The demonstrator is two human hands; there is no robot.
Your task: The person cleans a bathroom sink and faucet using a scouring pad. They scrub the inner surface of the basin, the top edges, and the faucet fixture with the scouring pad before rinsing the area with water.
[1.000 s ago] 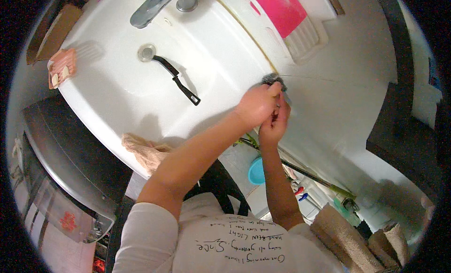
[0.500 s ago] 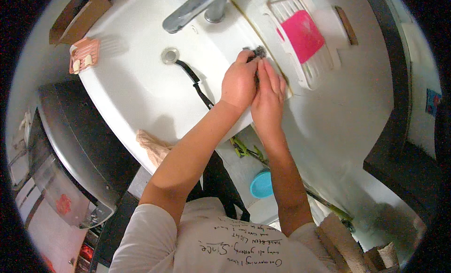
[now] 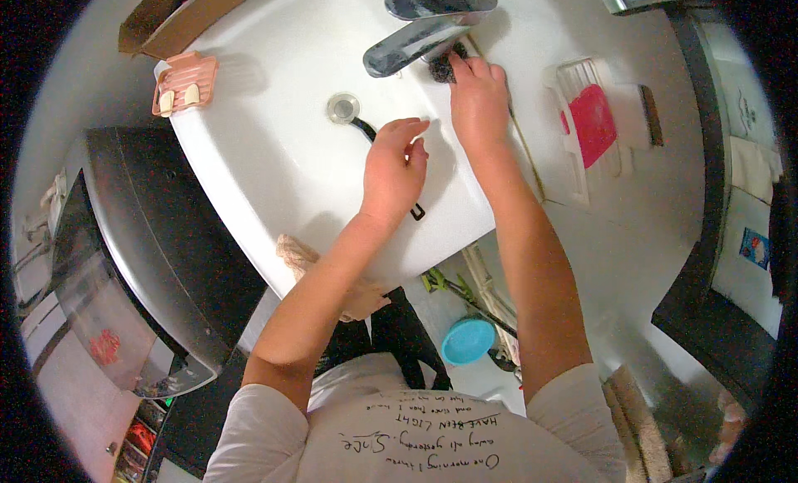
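My right hand (image 3: 480, 101) presses a dark, coarse scouring pad (image 3: 443, 69) against the back ledge of the white sink (image 3: 274, 142), right beside the base of the chrome faucet (image 3: 416, 46). My left hand (image 3: 392, 174) hangs over the basin with its fingers loosely curved and apart, holding nothing. Beneath it lies a slim black-handled tool (image 3: 418, 211); its far end reaches the drain (image 3: 343, 108), and my hand hides its middle.
A pink soap dish (image 3: 187, 82) sits on the sink's left rim, a beige cloth (image 3: 297, 254) over its front edge. To the right, a white wall rack (image 3: 573, 163) holds a bright pink sheet (image 3: 592, 125). A blue basin (image 3: 467, 342) stands below; a washing machine (image 3: 158, 234) is at left.
My hands have separated. The right one has moved up to the faucet base with the scouring pad, while the left has let go and drawn back over the basin. The view has shifted.
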